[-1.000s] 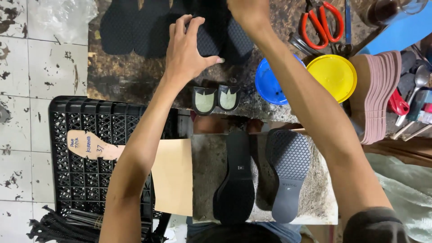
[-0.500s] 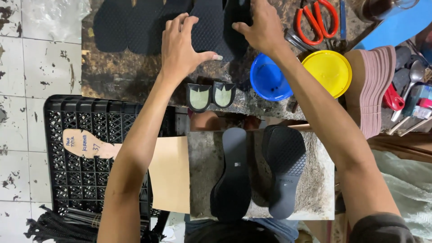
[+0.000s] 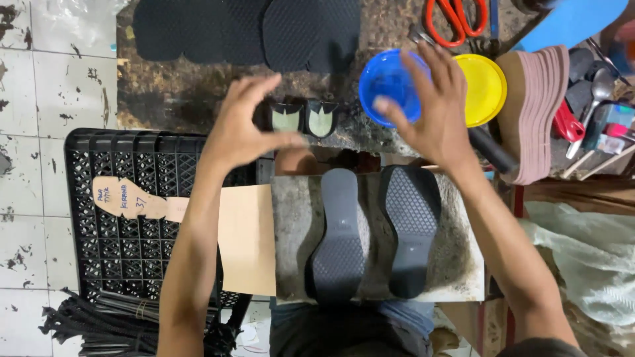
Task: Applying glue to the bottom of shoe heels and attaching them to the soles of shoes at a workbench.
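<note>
My left hand (image 3: 245,125) hovers with curled, spread fingers above the dark workbench (image 3: 172,86), just left of two small black heel pieces (image 3: 304,118) with pale faces. My right hand (image 3: 430,109) is open, fingers apart, over the edge of a blue bowl (image 3: 383,78). Neither hand holds anything. Two black shoe soles (image 3: 370,231) lie side by side on a grey stone slab (image 3: 456,264) near me. A row of black textured soles (image 3: 264,26) lies at the far side of the bench.
A yellow lid (image 3: 486,86), a stack of pink insoles (image 3: 536,106), red scissors (image 3: 453,20) and a dark handle (image 3: 493,151) sit at the right. A black plastic crate (image 3: 112,225) with a tan paper pattern (image 3: 132,198) stands left; tan cardboard (image 3: 248,238) lies beside the slab.
Both hands have pulled back from the far row of black soles toward me and now hover empty. The view has shifted nearer.
</note>
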